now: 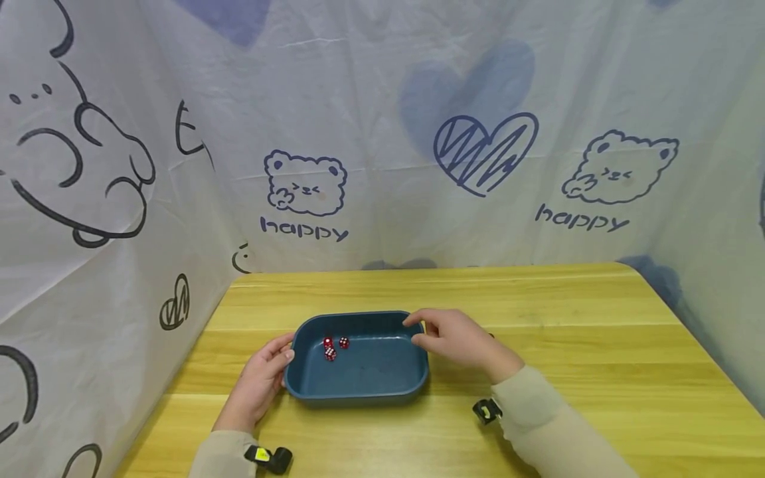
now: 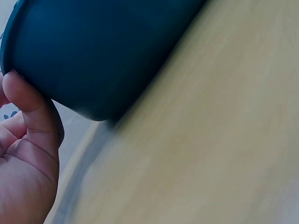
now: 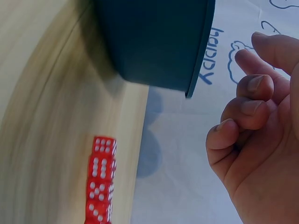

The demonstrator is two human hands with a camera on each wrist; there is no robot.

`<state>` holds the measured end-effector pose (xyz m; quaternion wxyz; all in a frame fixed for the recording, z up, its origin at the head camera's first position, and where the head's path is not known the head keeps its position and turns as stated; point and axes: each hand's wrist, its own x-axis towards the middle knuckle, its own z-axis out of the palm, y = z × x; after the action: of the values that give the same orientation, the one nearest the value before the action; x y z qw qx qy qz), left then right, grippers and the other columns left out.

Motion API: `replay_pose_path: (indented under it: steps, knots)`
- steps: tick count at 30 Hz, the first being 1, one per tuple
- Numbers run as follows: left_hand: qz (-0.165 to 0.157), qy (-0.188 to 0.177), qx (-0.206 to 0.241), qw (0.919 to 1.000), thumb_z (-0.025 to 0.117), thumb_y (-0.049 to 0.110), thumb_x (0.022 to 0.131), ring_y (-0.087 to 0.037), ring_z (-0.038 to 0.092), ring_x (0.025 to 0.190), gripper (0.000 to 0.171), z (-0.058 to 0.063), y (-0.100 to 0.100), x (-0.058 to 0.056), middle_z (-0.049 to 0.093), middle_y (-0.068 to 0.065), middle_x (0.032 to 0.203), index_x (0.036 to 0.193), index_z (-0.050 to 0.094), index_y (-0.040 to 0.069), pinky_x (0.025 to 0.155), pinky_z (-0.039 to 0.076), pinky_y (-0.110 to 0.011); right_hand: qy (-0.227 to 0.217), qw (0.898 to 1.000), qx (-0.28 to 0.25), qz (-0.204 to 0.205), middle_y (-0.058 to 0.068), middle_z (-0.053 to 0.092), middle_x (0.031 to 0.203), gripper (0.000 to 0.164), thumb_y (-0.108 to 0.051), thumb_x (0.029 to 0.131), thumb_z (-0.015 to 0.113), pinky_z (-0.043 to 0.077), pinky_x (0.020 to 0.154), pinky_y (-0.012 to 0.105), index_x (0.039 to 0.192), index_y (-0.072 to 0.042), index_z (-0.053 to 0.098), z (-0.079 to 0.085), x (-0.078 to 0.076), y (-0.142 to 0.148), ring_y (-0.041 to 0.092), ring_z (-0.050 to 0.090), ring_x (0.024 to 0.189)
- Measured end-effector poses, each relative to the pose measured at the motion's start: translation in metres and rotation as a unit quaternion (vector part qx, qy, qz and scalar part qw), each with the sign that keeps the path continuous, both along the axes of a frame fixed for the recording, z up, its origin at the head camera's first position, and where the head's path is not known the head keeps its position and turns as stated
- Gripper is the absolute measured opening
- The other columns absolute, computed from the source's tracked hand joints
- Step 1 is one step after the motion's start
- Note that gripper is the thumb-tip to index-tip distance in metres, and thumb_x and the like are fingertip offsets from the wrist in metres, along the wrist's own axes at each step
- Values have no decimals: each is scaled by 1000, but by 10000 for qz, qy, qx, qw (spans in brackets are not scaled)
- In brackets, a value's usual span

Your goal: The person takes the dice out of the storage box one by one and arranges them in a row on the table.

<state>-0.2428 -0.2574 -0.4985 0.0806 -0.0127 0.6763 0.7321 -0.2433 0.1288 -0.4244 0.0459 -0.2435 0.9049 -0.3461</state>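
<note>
A dark blue rectangular tray [image 1: 364, 399] with rounded corners sits on the wooden table. A small cluster of red dice [image 1: 344, 342] with white dots lies inside, toward its left end. My left hand [image 1: 263, 376] grips the tray's left end, with the thumb [image 2: 29, 100] against the wall near the rim. My right hand [image 1: 457, 337] is at the tray's right rim, holding nothing. Its index finger and thumb are spread apart, while the other fingers [image 3: 250, 107] curl loosely. In the right wrist view, several red dice [image 3: 99, 168] form a row on the table, beside the tray.
The wooden table [image 1: 574, 345] extends to both sides of the tray. A white cloth [image 1: 382, 199] with bear and heart drawings hangs behind it and along the sides. Each wrist wears a small black device, such as the left wrist camera [image 1: 269, 458].
</note>
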Motion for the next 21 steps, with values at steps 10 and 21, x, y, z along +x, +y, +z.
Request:
replay_pose_path:
  steps: [10,21]
  knots:
    - [-31,66,-38,10000,56,11,105,-12,51,66,45,-1,-1,-1,49,-7,101,146,46,-3,56,46,-21,-64,9998,11,186,-6,49,64,29,-32,99,67,42,54,28,128,-28,67,1,-2,-19,11,44,54]
    - [-34,55,-9,10000,56,9,104,-12,48,64,45,2,0,1,48,-8,99,146,45,-4,55,45,-21,-118,9995,4,305,-4,50,64,30,-33,100,66,43,56,29,129,-28,66,-1,-4,-35,12,45,55]
